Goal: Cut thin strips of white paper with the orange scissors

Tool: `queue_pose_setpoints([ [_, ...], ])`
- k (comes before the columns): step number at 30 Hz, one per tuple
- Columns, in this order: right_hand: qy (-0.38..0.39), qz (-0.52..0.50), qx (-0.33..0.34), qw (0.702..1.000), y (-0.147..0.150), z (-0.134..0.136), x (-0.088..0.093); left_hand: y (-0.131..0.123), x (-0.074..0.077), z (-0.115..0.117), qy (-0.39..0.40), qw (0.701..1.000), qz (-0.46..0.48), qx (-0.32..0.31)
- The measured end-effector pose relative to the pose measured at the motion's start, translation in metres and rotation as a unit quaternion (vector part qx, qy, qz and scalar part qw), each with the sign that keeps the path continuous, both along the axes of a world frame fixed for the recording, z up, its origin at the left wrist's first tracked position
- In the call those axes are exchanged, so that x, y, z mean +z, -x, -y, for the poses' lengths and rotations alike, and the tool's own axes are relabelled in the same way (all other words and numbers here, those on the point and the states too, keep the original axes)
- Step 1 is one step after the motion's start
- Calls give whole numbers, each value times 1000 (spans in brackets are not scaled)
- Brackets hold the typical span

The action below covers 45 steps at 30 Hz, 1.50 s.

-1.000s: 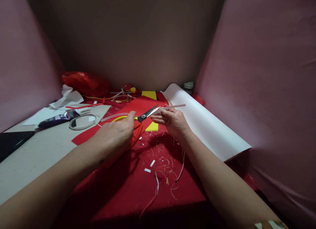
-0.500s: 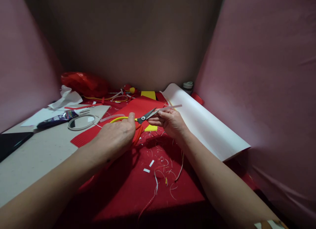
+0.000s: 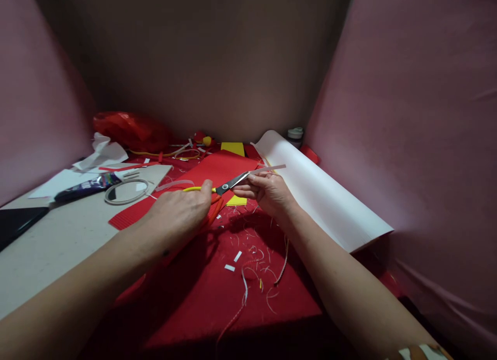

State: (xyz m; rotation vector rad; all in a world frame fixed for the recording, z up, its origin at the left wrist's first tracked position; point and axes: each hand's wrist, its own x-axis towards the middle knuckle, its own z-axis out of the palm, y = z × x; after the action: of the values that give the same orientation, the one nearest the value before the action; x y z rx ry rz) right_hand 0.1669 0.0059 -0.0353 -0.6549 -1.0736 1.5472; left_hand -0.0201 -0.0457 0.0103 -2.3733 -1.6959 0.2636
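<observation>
My left hand point(image 3: 184, 207) is wrapped round the yellow and orange handles of the scissors point(image 3: 224, 188), whose blades point right and are nearly closed. My right hand point(image 3: 267, 189) pinches a thin pale strip point(image 3: 274, 168) between thumb and fingers, at the blade tips. The strip sticks out to the right past the fingers. Below and behind the hands lies a red corrugated sheet point(image 3: 217, 165), with a yellow piece point(image 3: 237, 200) partly under the right fingers.
A white roll point(image 3: 318, 189) lies at the right, a lidded jar point(image 3: 295, 134) behind it. Left are a grey board point(image 3: 89, 236), a tape ring point(image 3: 127, 201), a dark tube point(image 3: 87, 188) and a red bag point(image 3: 132, 130). Threads and scraps point(image 3: 237, 256) litter the red cloth point(image 3: 217, 308).
The scissor blades have closed from partly open, with the handles drawn together in my left hand. My right hand has stayed in about the same place.
</observation>
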Motion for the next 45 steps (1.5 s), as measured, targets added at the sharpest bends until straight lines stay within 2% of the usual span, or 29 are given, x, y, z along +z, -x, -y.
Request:
queue_pose_setpoints([
  [7, 2, 3, 3, 1000, 1, 0, 0, -5, 8, 7, 53, 998, 17, 25],
  [12, 3, 4, 18, 1000, 4, 3, 2, -7, 7, 7, 46, 998, 35, 39],
  [25, 29, -2, 45, 999, 8, 6, 4, -5, 2, 0, 27, 999, 23, 19],
  [32, 38, -2, 34, 999, 8, 5, 2, -1, 0, -1, 27, 999, 18, -6],
  [45, 15, -27, 61, 998, 4, 6, 4, 4, -1, -2, 25, 999, 25, -24],
])
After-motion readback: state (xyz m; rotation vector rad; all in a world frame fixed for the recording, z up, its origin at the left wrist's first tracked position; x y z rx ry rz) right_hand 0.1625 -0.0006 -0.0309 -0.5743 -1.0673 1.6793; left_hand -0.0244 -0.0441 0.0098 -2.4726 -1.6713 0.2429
